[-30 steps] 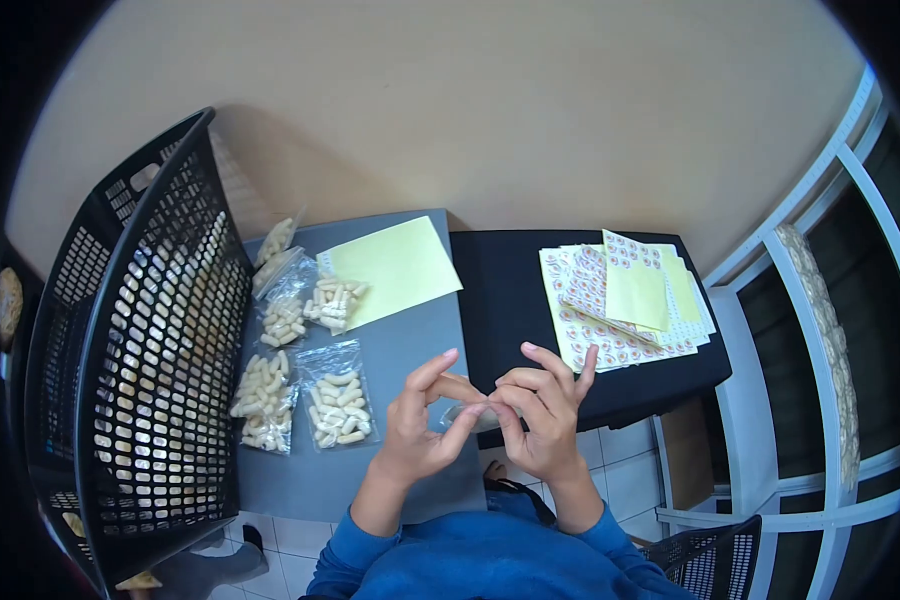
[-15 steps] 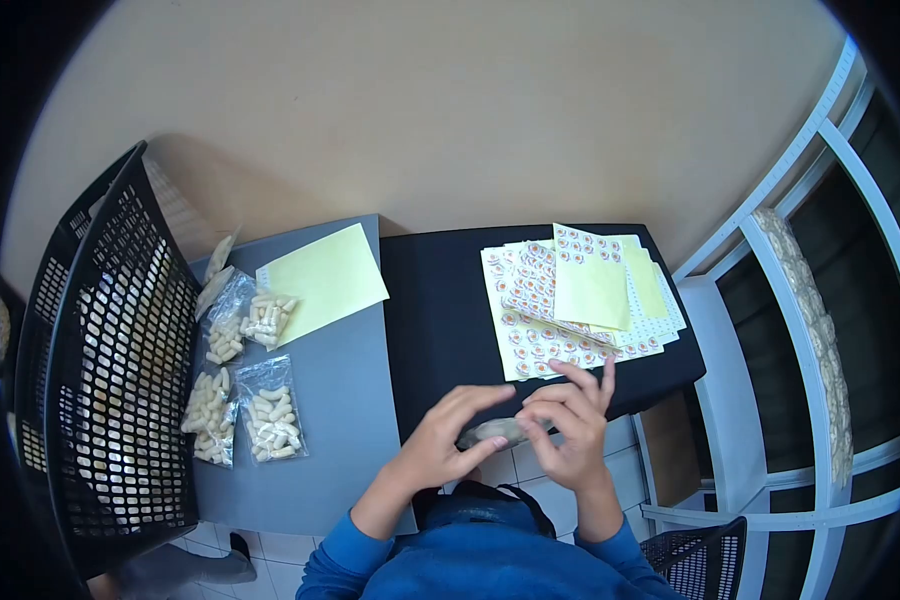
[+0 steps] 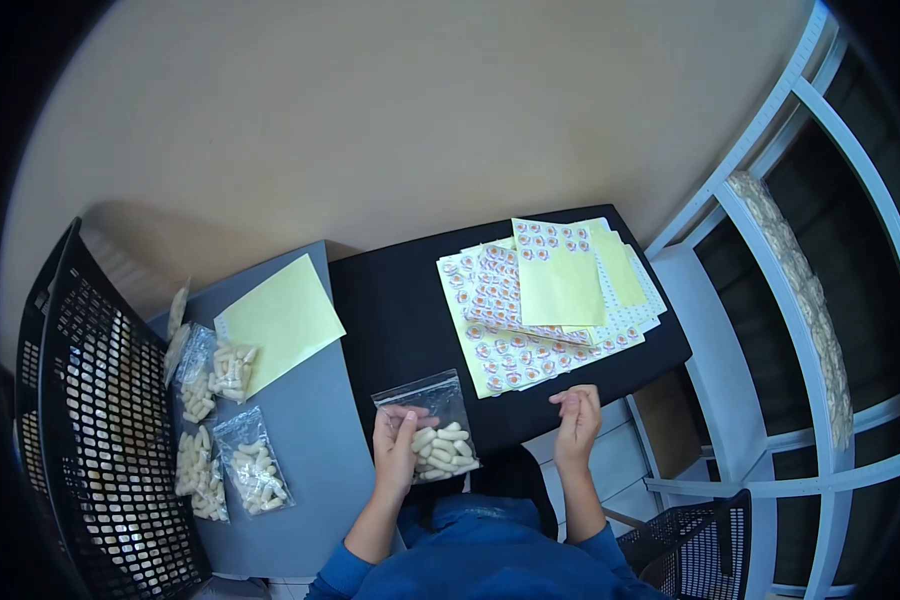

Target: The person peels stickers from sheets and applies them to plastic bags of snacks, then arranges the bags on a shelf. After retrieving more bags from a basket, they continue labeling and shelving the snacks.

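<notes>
In the head view my left hand (image 3: 396,450) grips a clear zip bag (image 3: 444,452) by its left side, thumb in front and fingers seen through the plastic. Pale, capsule-like pieces fill the lower part of the bag. My right hand (image 3: 576,425) is apart from it, just off the front edge of the black table. Its fingers are curled together, and whether they hold something small is hidden. Beyond that hand lie sticker sheets (image 3: 515,372) with rows of orange-and-white round labels. A pale yellow sheet (image 3: 562,297) rests on top of them.
On the grey table (image 3: 305,480) at left lie several filled bags (image 3: 254,468) and another yellow sheet (image 3: 285,318). A tall black perforated crate (image 3: 110,400) stands at the far left. White metal shelving (image 3: 705,310) rises at right, with a black basket (image 3: 695,545) below.
My hands have moved apart. The bag, earlier between both hands, is now in my left hand alone, turned to face me. My right hand has curled its fingers. The camera view has shifted.
</notes>
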`<state>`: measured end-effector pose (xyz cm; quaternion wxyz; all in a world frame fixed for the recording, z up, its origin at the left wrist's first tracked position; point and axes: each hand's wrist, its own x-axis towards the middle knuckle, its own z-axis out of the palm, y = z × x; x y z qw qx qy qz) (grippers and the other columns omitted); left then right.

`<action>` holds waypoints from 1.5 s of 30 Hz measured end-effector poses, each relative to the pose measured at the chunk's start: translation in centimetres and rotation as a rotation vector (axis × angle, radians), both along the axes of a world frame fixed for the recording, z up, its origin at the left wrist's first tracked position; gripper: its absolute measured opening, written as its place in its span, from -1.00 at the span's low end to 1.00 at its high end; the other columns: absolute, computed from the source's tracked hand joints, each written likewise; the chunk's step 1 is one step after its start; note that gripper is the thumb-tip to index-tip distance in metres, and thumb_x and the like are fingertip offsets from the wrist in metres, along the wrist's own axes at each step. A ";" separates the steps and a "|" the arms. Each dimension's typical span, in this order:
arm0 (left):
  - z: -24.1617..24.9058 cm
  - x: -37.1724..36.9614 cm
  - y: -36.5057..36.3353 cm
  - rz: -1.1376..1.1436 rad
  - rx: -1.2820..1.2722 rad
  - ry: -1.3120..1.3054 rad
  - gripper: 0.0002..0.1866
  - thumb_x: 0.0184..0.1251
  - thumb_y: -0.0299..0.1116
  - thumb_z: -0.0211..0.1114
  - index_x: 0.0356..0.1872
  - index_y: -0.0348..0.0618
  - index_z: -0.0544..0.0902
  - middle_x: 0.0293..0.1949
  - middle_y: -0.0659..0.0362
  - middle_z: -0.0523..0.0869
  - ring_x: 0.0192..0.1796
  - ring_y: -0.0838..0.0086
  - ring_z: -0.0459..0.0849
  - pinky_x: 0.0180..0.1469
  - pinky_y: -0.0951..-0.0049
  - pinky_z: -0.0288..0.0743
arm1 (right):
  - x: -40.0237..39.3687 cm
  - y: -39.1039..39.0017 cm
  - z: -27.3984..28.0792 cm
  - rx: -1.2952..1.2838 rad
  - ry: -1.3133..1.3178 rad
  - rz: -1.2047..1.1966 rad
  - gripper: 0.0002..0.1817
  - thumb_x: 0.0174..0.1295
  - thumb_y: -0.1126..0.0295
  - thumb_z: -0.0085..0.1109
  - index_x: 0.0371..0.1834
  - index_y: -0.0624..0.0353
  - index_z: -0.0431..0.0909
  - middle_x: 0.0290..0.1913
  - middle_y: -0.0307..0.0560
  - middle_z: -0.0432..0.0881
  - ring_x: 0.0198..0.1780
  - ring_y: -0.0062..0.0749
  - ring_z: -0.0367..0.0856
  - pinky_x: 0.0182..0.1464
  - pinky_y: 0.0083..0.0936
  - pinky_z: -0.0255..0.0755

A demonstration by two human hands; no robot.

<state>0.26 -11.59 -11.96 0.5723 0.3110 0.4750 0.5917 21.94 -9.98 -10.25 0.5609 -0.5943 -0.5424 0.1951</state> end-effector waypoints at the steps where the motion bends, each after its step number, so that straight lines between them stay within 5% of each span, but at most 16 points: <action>1: -0.1 0.0 0.1 0.015 -0.032 -0.035 -0.89 0.31 -0.45 -0.01 -0.26 -0.22 0.27 -0.21 0.02 0.50 -0.23 0.38 0.60 -0.13 0.45 0.47 | 1.0 0.4 -0.5 -0.007 -0.017 -0.043 -0.71 0.26 0.44 -0.19 -0.55 0.36 0.43 -0.44 -0.11 0.36 -0.46 -0.54 0.30 -0.39 -0.61 0.22; 2: -0.3 0.0 0.2 0.013 -0.032 -0.030 -0.89 0.31 -0.45 -0.01 -0.26 -0.22 0.27 -0.21 0.02 0.50 -0.23 0.38 0.60 -0.13 0.45 0.47 | 2.9 1.5 -2.0 0.131 -0.215 -0.042 -0.87 0.17 0.51 -0.10 -0.34 0.35 0.43 -0.34 -0.02 0.39 -0.36 -0.38 0.41 -0.30 -0.51 0.32; 4: -0.9 0.2 0.4 0.007 -0.088 0.024 -0.86 0.31 -0.42 -0.02 -0.22 -0.18 0.22 -0.19 0.02 0.47 -0.21 0.33 0.59 -0.13 0.40 0.47 | 4.1 3.1 -1.5 -0.029 -0.069 -0.081 -0.73 0.05 0.56 0.02 -0.14 0.31 0.38 -0.18 0.03 0.38 -0.16 -0.22 0.42 -0.09 -0.42 0.31; 9: -2.0 0.6 1.4 -0.071 -0.112 0.147 -0.55 0.27 -0.50 -0.06 0.02 -0.15 -0.13 -0.07 -0.06 0.42 -0.14 0.30 0.56 -0.03 0.40 0.44 | 9.3 9.9 -1.2 -0.067 -0.456 0.042 -0.48 -0.15 0.58 0.13 0.00 0.25 0.32 0.01 0.07 0.34 0.07 -0.07 0.31 0.12 -0.35 0.20; 12: -3.4 0.8 2.6 0.040 -0.045 0.344 -0.54 0.21 -0.57 -0.08 0.02 -0.16 -0.12 -0.07 -0.05 0.42 -0.12 0.32 0.55 -0.01 0.41 0.42 | 10.4 13.1 -1.7 -0.124 -0.477 0.181 -0.35 -0.26 0.51 0.21 0.07 0.19 0.31 0.15 0.10 0.27 0.22 -0.01 0.18 0.24 -0.21 0.07; 13: -3.1 0.7 2.7 -0.029 -0.125 0.266 -0.69 0.21 -0.46 -0.08 -0.03 -0.35 0.25 0.01 0.04 0.34 0.11 0.38 0.33 0.22 0.42 0.09 | 10.3 13.8 -2.0 -0.198 -0.599 0.219 -0.31 -0.27 0.45 0.25 0.09 0.17 0.30 0.18 0.11 0.23 0.25 0.01 0.12 0.26 -0.13 -0.01; 15: -3.5 1.6 3.3 0.041 -0.169 0.234 -0.62 0.22 -0.47 -0.04 0.03 -0.31 0.11 0.00 0.01 0.35 0.05 0.39 0.40 0.19 0.43 0.16 | 10.6 14.9 -3.1 -0.304 -0.711 0.315 -0.20 -0.30 0.27 0.32 0.16 0.12 0.26 0.24 0.11 0.15 0.32 0.05 -0.01 0.29 0.05 -0.21; 18: -2.0 3.4 4.1 0.006 -0.210 0.136 -0.37 0.21 -0.50 0.04 0.09 -0.21 -0.23 -0.04 -0.06 0.38 -0.03 0.37 0.48 0.12 0.44 0.27 | 10.7 15.5 -4.3 -0.229 -0.717 0.362 -0.22 -0.28 0.26 0.33 0.15 0.10 0.27 0.23 0.11 0.17 0.30 0.02 0.03 0.28 0.03 -0.14; 20: -2.7 4.0 4.1 -0.080 -0.184 0.433 -0.26 0.19 -0.42 0.11 0.14 -0.36 -0.28 0.09 -0.18 0.25 0.15 0.20 0.31 0.22 0.31 0.14 | 10.7 15.4 -4.2 -0.172 -0.681 0.385 -0.32 -0.23 0.26 0.32 0.08 0.09 0.34 0.15 0.05 0.29 0.25 -0.04 0.15 0.25 0.03 -0.08; 22: -2.2 5.3 3.7 0.063 -0.116 0.930 -0.24 0.16 -0.35 0.16 0.15 -0.47 -0.20 0.21 -0.28 0.01 0.25 0.08 0.10 0.28 0.23 -0.03 | 10.6 15.4 -4.2 -0.123 -0.667 0.422 -0.49 -0.15 0.28 0.27 -0.04 0.11 0.44 0.02 -0.03 0.43 0.15 -0.11 0.30 0.22 0.01 -0.03; 23: -1.5 5.6 3.6 0.072 -0.121 0.933 -0.24 0.16 -0.35 0.16 0.15 -0.47 -0.20 0.21 -0.28 0.01 0.25 0.08 0.10 0.28 0.23 -0.03 | 10.1 15.2 -3.6 -0.035 -0.643 0.388 -0.73 -0.06 0.40 0.20 -0.22 0.15 0.53 -0.16 -0.09 0.53 -0.01 -0.15 0.44 0.18 -0.05 0.09; 26: 0.8 6.1 3.6 0.125 -0.086 1.228 -0.24 0.15 -0.30 0.19 0.16 -0.53 -0.09 0.25 -0.31 -0.19 0.30 0.03 -0.10 0.30 0.16 -0.17 | 9.8 15.7 -4.4 0.103 -0.447 0.289 -0.85 -0.04 0.54 0.14 -0.35 0.17 0.57 -0.28 -0.10 0.56 -0.12 -0.17 0.51 0.12 -0.12 0.22; 30: 2.8 6.2 4.7 0.074 0.043 0.905 -0.31 0.20 -0.25 0.13 0.21 -0.39 -0.03 0.26 -0.22 -0.08 0.31 0.09 -0.01 0.22 0.17 0.06 | 8.3 15.7 -2.1 0.330 -0.348 0.167 -0.82 -0.09 0.70 0.08 -0.46 0.16 0.55 -0.39 -0.14 0.55 -0.23 -0.24 0.56 0.07 -0.21 0.30; 33: 3.6 6.0 6.5 -0.153 0.019 0.034 -0.46 0.33 -0.10 -0.11 0.21 -0.23 0.11 0.22 0.01 0.22 0.24 0.27 0.23 0.19 0.27 0.19 | 6.6 14.1 0.9 0.464 -0.284 0.278 -0.78 -0.21 0.74 0.07 -0.56 0.13 0.52 -0.42 -0.18 0.54 -0.27 -0.30 0.57 0.06 -0.19 0.31; 36: 5.4 6.0 8.1 -0.186 -0.006 -0.314 -0.42 0.32 -0.07 -0.09 0.23 -0.24 0.09 0.20 0.01 0.26 0.23 0.27 0.27 0.20 0.28 0.20 | 4.8 11.9 2.9 0.557 -0.248 0.402 -0.77 -0.30 0.73 0.08 -0.65 0.09 0.51 -0.45 -0.21 0.54 -0.30 -0.34 0.58 0.05 -0.18 0.32; 45: 9.9 4.8 10.1 0.046 0.263 -0.159 -0.63 0.31 -0.45 -0.06 0.13 -0.31 0.24 0.08 0.05 0.41 0.10 0.38 0.43 0.13 0.36 0.31 | 3.8 11.6 6.9 0.586 -0.502 0.347 -0.72 -0.29 0.74 0.05 -0.54 0.07 0.56 -0.38 -0.20 0.56 -0.17 -0.30 0.54 0.05 -0.26 0.30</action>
